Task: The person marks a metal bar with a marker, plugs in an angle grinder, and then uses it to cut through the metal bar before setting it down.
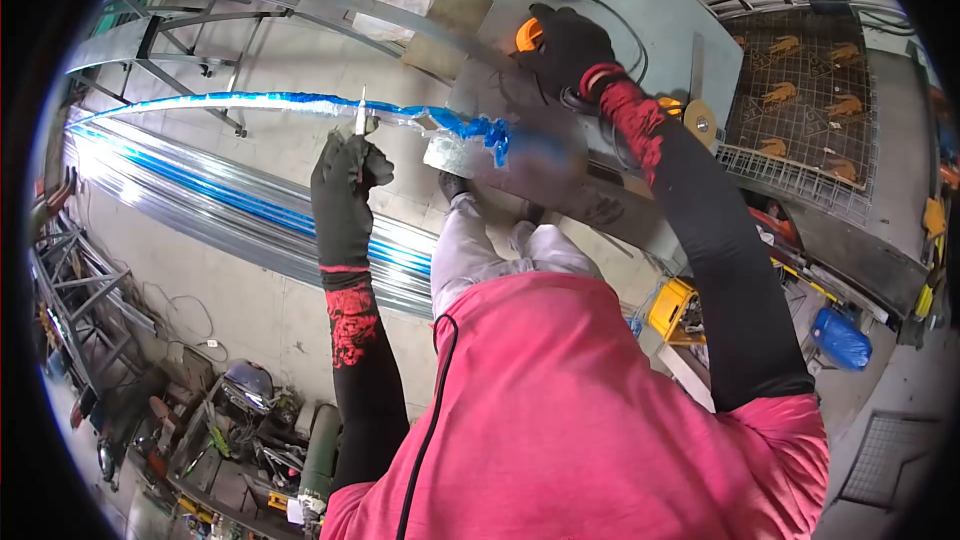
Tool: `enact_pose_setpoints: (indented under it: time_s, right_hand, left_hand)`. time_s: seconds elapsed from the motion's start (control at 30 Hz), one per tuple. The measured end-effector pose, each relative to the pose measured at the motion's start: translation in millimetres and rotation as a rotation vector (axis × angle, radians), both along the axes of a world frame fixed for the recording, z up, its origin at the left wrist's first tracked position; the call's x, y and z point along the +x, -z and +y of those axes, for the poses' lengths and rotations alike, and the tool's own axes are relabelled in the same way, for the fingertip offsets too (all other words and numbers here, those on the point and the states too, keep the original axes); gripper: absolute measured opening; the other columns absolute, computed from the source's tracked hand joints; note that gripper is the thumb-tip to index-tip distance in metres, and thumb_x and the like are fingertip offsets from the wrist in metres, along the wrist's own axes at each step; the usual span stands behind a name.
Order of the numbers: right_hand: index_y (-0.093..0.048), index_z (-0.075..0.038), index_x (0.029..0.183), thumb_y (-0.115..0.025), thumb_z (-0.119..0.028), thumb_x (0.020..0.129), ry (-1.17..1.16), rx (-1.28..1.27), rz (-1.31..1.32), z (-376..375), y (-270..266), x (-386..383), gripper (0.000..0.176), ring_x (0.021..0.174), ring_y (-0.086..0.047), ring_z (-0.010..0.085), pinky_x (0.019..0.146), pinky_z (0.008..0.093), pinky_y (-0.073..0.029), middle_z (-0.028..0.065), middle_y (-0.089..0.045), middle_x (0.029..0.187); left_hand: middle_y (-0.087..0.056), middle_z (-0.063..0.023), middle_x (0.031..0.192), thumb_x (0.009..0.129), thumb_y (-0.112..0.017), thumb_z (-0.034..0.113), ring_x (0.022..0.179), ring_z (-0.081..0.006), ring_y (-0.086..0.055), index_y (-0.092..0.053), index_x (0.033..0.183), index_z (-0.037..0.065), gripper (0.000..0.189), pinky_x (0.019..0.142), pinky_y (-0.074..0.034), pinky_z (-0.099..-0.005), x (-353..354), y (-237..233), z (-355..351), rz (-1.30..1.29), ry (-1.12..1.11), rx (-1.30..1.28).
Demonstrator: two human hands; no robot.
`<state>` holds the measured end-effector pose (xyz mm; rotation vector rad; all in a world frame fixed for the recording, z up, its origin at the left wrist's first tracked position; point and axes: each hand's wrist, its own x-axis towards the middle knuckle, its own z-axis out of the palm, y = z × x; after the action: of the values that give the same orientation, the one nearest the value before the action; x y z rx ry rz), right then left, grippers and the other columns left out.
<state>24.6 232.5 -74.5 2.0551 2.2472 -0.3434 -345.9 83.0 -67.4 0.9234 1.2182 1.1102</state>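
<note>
My left hand, in a black glove, is closed around a thin pale tool that points up at a long metal strip covered with blue film. The strip runs from the far left to the metal workbench, where the film is torn and bunched. My right hand, also gloved, rests on top of an orange-and-black power tool on the bench. Its black cord loops over the bench top.
A stack of shiny metal profiles with blue film lies on the concrete floor to the left. Steel frames stand behind. A wire mesh rack is at the right. Tools and clutter lie at the lower left. A yellow box sits under the bench.
</note>
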Motion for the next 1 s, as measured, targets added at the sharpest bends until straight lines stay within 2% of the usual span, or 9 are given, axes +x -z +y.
enact_pose_setpoints:
  time_s: [0.07, 0.1, 0.17, 0.33, 0.43, 0.63, 0.7, 0.83, 1.0]
  right_hand:
    - [-0.07, -0.01, 0.14, -0.085, -0.059, 0.083, -0.069, 0.058, 0.344, 24.0, 19.9, 33.2, 0.076, 0.11, -0.076, 0.0273, 0.092, 0.0446, -0.06, 0.0171, -0.078, 0.124]
    - [-0.073, -0.014, 0.131, -0.087, -0.048, 0.089, 0.064, -0.364, 1.014, 32.9, 4.0, 53.0, 0.056, 0.095, -0.073, 0.0153, 0.076, 0.0349, -0.06, 0.0038, -0.077, 0.108]
    - [-0.075, -0.019, 0.129, -0.082, -0.042, 0.096, 0.25, -0.134, 0.876, 18.7, -53.6, 67.7, 0.041, 0.087, -0.063, 0.0042, 0.073, 0.0229, -0.052, -0.0068, -0.073, 0.103]
    - [-0.072, -0.009, 0.142, -0.073, -0.036, 0.102, 0.36, 0.243, 0.977, -27.4, -135.7, 139.3, 0.048, 0.091, -0.073, 0.018, 0.091, 0.0438, -0.059, 0.0094, -0.08, 0.109]
    - [-0.072, -0.007, 0.131, -0.068, -0.02, 0.105, 0.388, 0.403, 0.932, -54.1, -141.9, 166.7, 0.03, 0.092, -0.072, 0.018, 0.084, 0.0324, -0.059, 0.0049, -0.077, 0.114]
    - [-0.058, -0.014, 0.157, -0.086, -0.04, 0.09, 0.269, 0.424, 0.203, -83.8, -61.7, 211.3, 0.077, 0.113, -0.073, 0.0315, 0.1, 0.0416, -0.058, 0.0188, -0.07, 0.137]
    - [-0.061, -0.016, 0.153, -0.087, -0.044, 0.086, 0.261, 0.376, 0.143, -79.4, -50.3, 206.7, 0.077, 0.114, -0.072, 0.0351, 0.099, 0.0448, -0.058, 0.0177, -0.071, 0.133]
    - [-0.062, -0.023, 0.152, -0.086, -0.05, 0.081, 0.26, 0.226, -0.015, -59.9, -22.3, 197.9, 0.08, 0.116, -0.072, 0.0368, 0.099, 0.0491, -0.058, 0.0152, -0.072, 0.126]
    - [-0.061, -0.026, 0.153, -0.081, -0.055, 0.08, 0.294, 0.114, -0.179, -40.8, -25.3, 178.8, 0.081, 0.119, -0.072, 0.0346, 0.1, 0.0502, -0.059, 0.0115, -0.071, 0.132]
  left_hand:
    - [-0.069, -0.0091, 0.096, 0.115, -0.053, 0.012, 0.082, -0.0186, -0.072, -0.066, 0.123, 0.0, 0.019, 0.074, -0.064, -0.0329, -2.2, 1.8, 0.1, -0.026, 0.014, -0.017]
    - [-0.069, -0.0095, 0.098, 0.114, -0.057, 0.016, 0.083, -0.019, -0.072, -0.066, 0.124, 0.0, 0.021, 0.077, -0.063, -0.0345, -2.6, 0.9, -3.3, -0.01, 0.021, -0.015]
    - [-0.067, -0.0076, 0.099, 0.11, -0.063, 0.025, 0.088, -0.0186, -0.07, -0.066, 0.13, 0.002, 0.031, 0.085, -0.061, -0.0378, -6.4, 3.4, -8.4, -0.253, -0.058, -0.167]
    - [-0.068, -0.0062, 0.091, 0.11, -0.059, 0.023, 0.085, -0.0151, -0.069, -0.064, 0.142, 0.003, 0.038, 0.084, -0.06, -0.0341, -7.3, -3.2, -20.9, -0.176, -0.097, -0.259]
    - [-0.06, -0.0028, 0.082, 0.112, -0.054, 0.024, 0.073, -0.0136, -0.061, -0.065, 0.139, -0.002, 0.038, 0.07, -0.052, -0.03, -14.4, 7.5, -11.7, -0.23, -0.05, -0.246]
    - [-0.063, -0.0024, 0.083, 0.111, -0.058, 0.022, 0.076, -0.0123, -0.062, -0.068, 0.135, -0.002, 0.035, 0.073, -0.052, -0.0278, 26.6, -17.3, 32.2, -0.107, 0.133, -0.131]
    - [-0.066, -0.0015, 0.092, 0.112, -0.062, 0.023, 0.084, -0.0121, -0.065, -0.067, 0.132, 0.002, 0.029, 0.087, -0.057, -0.0307, 44.5, -20.1, 49.2, -0.026, 0.226, -0.139]
    - [-0.069, -0.0015, 0.086, 0.109, -0.065, 0.022, 0.078, -0.0095, -0.061, -0.068, 0.099, 0.007, 0.018, 0.077, -0.049, -0.0281, 88.7, -23.5, 74.4, 0.053, 0.39, -0.035]
    - [-0.065, -0.0004, 0.083, 0.108, -0.064, 0.013, 0.074, -0.008, -0.057, -0.068, 0.103, 0.002, 0.012, 0.07, -0.046, -0.0253, 121.0, -43.9, 82.7, 0.067, 0.401, -0.125]
